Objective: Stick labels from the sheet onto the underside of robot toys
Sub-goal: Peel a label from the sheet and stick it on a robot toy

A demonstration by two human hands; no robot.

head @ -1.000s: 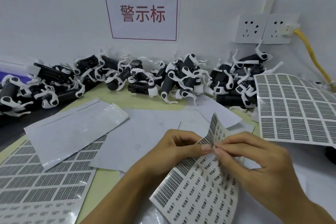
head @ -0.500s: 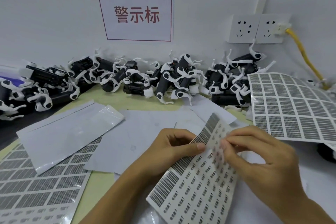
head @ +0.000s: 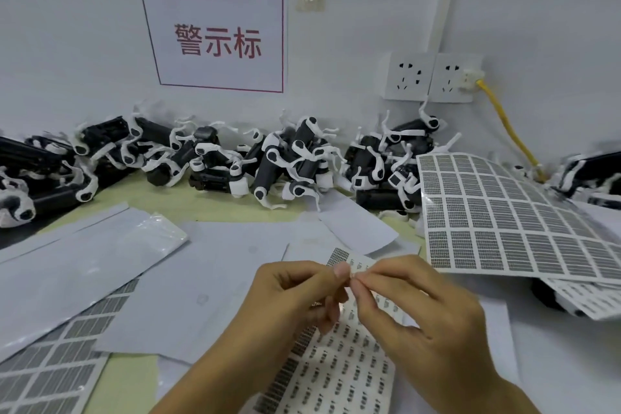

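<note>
A label sheet [head: 339, 376] printed with small labels lies curved under both hands at the bottom centre. My left hand [head: 295, 296] pinches the sheet's upper part between thumb and forefinger. My right hand [head: 426, 323] meets it fingertip to fingertip, pinching at a tiny label [head: 353, 274] on the sheet's top edge. A long pile of black-and-white robot toys [head: 292, 158] lies along the wall at the back, none in my hands.
A large label sheet [head: 504, 215] curls up at the right, another sheet [head: 50, 370] lies at the lower left. Blank backing papers [head: 208, 279] and a plastic sleeve [head: 84, 259] cover the middle. Wall sockets [head: 433, 77] with a yellow cable [head: 504, 121] sit at the right.
The sheet has dropped flatter and lower under my hands. My fingertips have closed together at its top edge, and my view has tilted slightly.
</note>
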